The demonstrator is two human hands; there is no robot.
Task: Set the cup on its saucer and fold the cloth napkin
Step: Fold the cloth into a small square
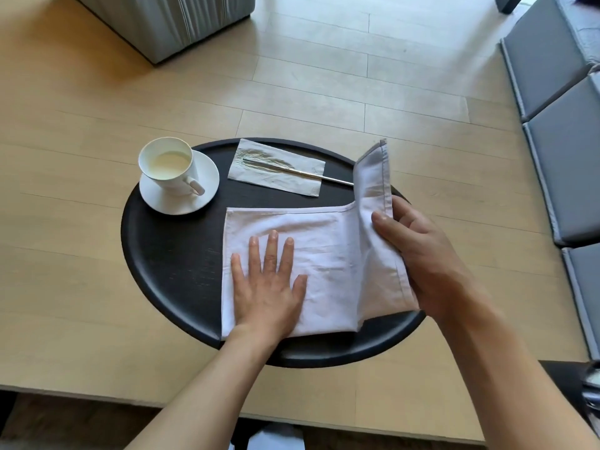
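Note:
A white cup (168, 165) holding a pale milky drink stands on its white saucer (207, 177) at the far left of a round black tray (162, 254). A pale lilac cloth napkin (328, 251) lies on the near half of the tray. My left hand (269, 284) rests flat on the napkin's left part, fingers spread. My right hand (418, 251) grips the napkin's right edge and holds that side lifted upright, its corner pointing away from me.
A grey paper napkin (256, 172) with a metal spoon (311, 174) on it lies at the tray's far side. The tray sits on a light wooden table (65, 287). Grey seat cushions (558, 141) line the right; a grey upholstered block (168, 21) stands far left.

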